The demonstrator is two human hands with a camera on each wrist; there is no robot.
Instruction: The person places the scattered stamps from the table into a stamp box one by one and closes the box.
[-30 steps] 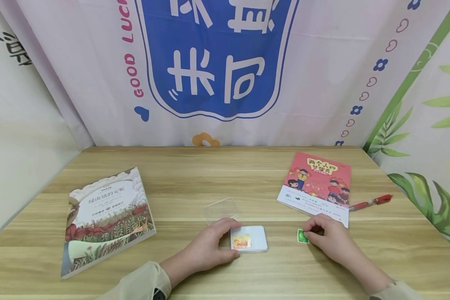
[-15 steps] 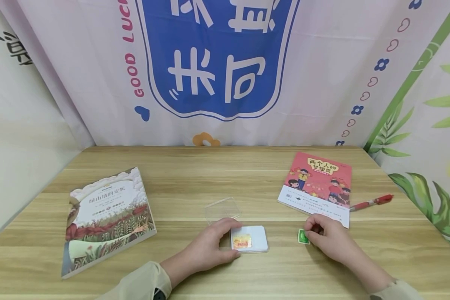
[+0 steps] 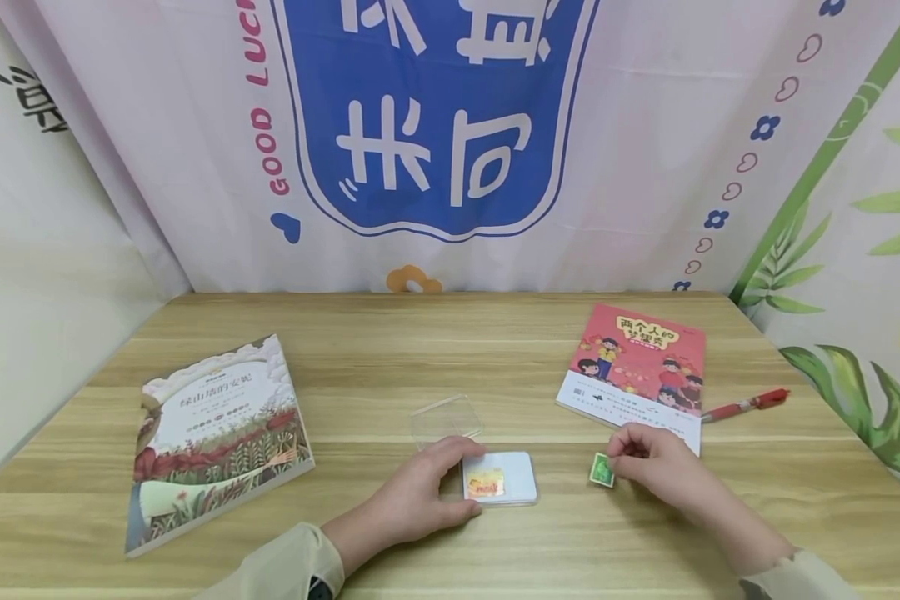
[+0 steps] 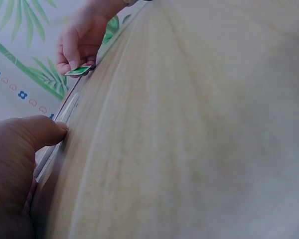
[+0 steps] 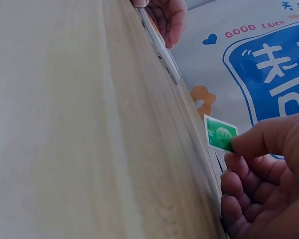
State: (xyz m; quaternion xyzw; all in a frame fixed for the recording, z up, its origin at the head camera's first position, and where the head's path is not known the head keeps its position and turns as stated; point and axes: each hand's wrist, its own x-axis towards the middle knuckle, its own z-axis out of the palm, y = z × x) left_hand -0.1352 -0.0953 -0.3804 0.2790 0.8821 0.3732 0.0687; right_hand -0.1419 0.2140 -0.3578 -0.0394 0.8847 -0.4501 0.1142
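Observation:
In the head view my left hand (image 3: 417,498) holds a shallow clear case (image 3: 521,479) of white cards by its left end, thumb at the near edge and fingers at the far edge. A small orange and yellow stamp (image 3: 486,482) lies on the top card. To the right, my right hand (image 3: 663,475) pinches a green stamp (image 5: 221,133) with a white toothed border by one edge, between thumb and forefinger. The right wrist view shows the stamp held tilted, its other fingers curled below. Behind the case lies a clear plastic lid (image 3: 450,417), partly hidden by the left hand.
A pink book (image 3: 633,367) lies at the right, its near corner behind the right hand. Beside it is a red pen (image 3: 746,405). A larger illustrated book (image 3: 221,442) lies on the left of the wooden table (image 3: 375,350). A printed curtain (image 3: 645,167) hangs behind.
The green stamp has tipped up and shifted slightly left in the right hand's pinch. The left hand and the case have stayed in place.

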